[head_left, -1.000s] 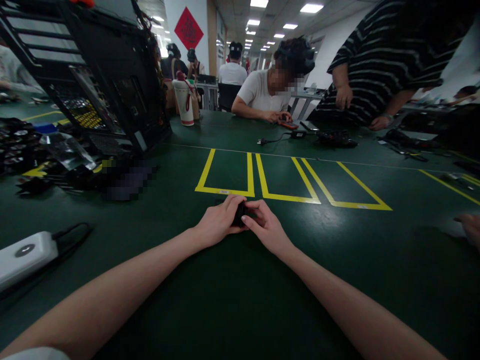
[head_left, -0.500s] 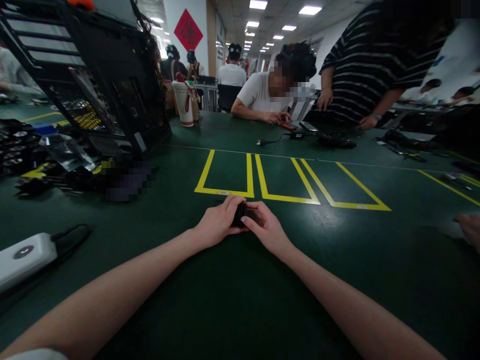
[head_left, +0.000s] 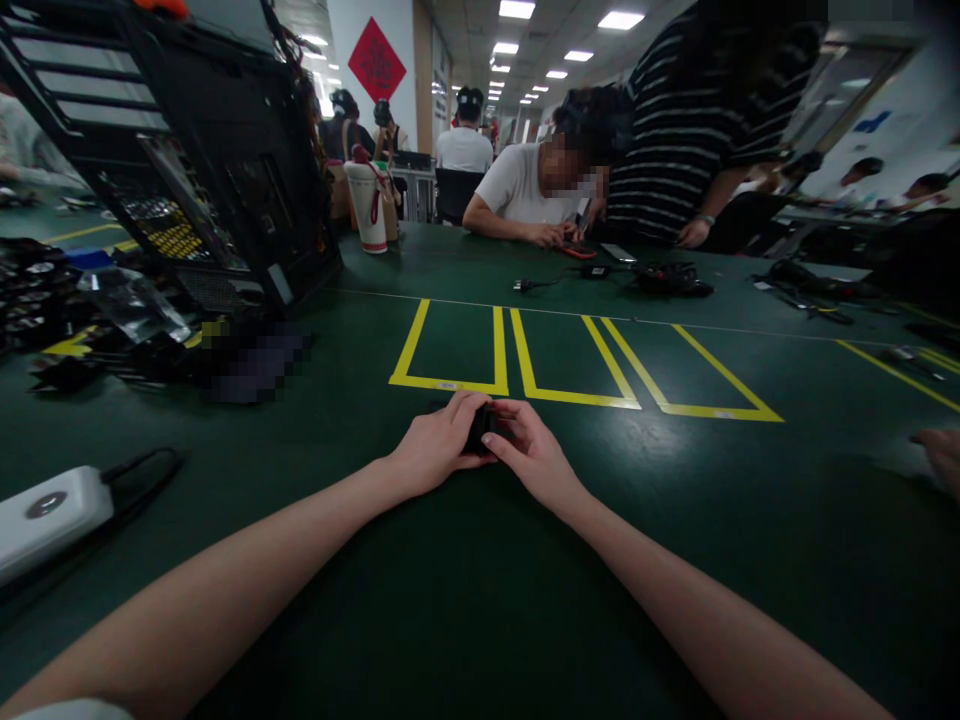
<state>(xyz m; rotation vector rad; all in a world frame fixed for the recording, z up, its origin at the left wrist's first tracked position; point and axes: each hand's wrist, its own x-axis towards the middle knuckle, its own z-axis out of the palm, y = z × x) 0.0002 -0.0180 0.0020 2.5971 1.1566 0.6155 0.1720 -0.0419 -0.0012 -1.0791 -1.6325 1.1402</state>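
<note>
One small black object (head_left: 478, 432) was grasped from two sides: its left side was enclosed by the left hand (head_left: 435, 447), and its right side was held by the curled right hand (head_left: 538, 455). It was positioned at the green tabletop (head_left: 480, 600), just nearside of the leftmost of three yellow tape outlines (head_left: 500, 350).

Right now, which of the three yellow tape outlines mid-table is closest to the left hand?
The leftmost yellow tape outline: its near edge lies just beyond the left hand; the other two sit farther right.
</note>
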